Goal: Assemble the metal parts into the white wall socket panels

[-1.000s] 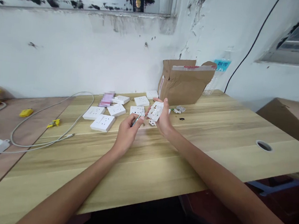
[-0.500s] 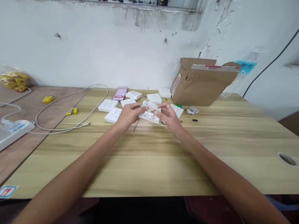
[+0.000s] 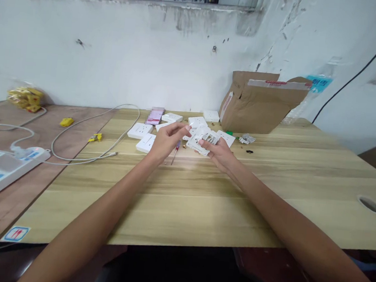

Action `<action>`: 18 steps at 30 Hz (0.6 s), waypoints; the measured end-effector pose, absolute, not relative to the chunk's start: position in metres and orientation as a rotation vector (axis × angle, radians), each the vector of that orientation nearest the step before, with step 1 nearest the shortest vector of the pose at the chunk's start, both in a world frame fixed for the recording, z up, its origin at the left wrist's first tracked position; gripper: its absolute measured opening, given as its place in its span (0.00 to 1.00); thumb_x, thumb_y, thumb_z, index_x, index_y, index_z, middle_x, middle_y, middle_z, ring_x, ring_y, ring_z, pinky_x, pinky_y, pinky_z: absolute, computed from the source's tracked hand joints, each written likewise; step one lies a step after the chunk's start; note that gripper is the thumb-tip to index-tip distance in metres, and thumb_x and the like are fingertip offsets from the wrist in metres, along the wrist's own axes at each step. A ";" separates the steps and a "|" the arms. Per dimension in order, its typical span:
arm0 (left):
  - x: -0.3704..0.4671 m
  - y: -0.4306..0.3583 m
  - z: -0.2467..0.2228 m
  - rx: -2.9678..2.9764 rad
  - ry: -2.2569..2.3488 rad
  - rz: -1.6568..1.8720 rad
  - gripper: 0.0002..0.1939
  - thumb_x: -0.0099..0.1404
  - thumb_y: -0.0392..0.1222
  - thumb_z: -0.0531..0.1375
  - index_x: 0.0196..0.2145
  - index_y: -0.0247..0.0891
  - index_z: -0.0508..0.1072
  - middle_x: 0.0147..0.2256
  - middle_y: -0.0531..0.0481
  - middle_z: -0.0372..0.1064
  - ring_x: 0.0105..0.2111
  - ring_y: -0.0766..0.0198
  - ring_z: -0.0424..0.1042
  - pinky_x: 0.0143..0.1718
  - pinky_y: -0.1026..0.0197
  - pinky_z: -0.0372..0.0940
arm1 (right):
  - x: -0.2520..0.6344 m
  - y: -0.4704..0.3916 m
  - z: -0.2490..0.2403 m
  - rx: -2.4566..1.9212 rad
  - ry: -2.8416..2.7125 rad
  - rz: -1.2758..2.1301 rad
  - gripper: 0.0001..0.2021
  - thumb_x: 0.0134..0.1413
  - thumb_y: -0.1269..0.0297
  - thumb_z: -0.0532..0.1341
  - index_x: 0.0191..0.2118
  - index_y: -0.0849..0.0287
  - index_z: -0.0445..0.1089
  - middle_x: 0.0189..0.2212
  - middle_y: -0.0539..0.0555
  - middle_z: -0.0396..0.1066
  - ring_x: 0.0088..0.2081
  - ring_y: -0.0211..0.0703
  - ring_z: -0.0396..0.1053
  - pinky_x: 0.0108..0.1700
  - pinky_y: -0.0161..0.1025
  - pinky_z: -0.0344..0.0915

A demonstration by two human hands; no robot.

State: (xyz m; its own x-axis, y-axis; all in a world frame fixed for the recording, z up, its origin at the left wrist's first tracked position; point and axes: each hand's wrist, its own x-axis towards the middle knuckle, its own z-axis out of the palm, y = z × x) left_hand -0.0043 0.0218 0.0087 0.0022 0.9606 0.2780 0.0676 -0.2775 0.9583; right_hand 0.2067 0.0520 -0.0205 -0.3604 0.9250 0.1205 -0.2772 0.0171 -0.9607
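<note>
My right hand [image 3: 220, 153] grips a white wall socket panel [image 3: 197, 143], its thumb on top and fingers underneath. The panel's hollow back faces up. Just left of it, my left hand [image 3: 168, 140] is closed in a pinch, with thumb and forefinger together; what is between them, if anything, is too small to make out. A screwdriver [image 3: 175, 152] lies on the table below the left fingers. Around both hands lie more white socket panels, one [image 3: 140, 130] to the left and another [image 3: 226, 138] behind the right hand.
A brown cardboard box [image 3: 260, 108] stands against the wall. Small loose parts [image 3: 247, 138] lie right of the hands. A white cable [image 3: 82, 161] loops across the left side near a power strip [image 3: 8, 174]. A cable hole [image 3: 370, 204] opens at the right.
My left hand has come off the socket panel and moved slightly left. My right hand now holds the panel alone, tilted. The whole view has shifted a little.
</note>
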 end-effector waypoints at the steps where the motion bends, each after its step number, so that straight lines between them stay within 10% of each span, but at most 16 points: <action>1: -0.004 0.021 0.008 1.526 1.113 1.378 0.21 0.68 0.60 0.72 0.44 0.39 0.87 0.40 0.48 0.83 0.25 0.68 0.64 0.27 0.62 0.61 | 0.205 0.050 -0.020 -0.705 -1.234 1.550 0.26 0.45 0.50 0.84 0.49 0.52 0.82 0.54 0.56 0.84 0.56 0.54 0.80 0.59 0.50 0.78; 18: -0.002 0.011 0.013 2.020 1.206 1.515 0.12 0.69 0.52 0.71 0.39 0.41 0.87 0.39 0.46 0.84 0.38 0.57 0.78 0.40 0.57 0.68 | 0.234 0.059 -0.007 -0.754 -1.962 1.194 0.19 0.59 0.50 0.75 0.50 0.56 0.82 0.42 0.54 0.83 0.43 0.50 0.78 0.45 0.44 0.72</action>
State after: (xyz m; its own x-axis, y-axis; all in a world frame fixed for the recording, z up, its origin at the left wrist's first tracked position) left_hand -0.0018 0.0109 0.0131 0.0702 0.7863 0.6138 0.4218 -0.5810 0.6961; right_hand 0.2342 0.0592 -0.0073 -0.5786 0.7701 0.2688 0.1150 0.4033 -0.9078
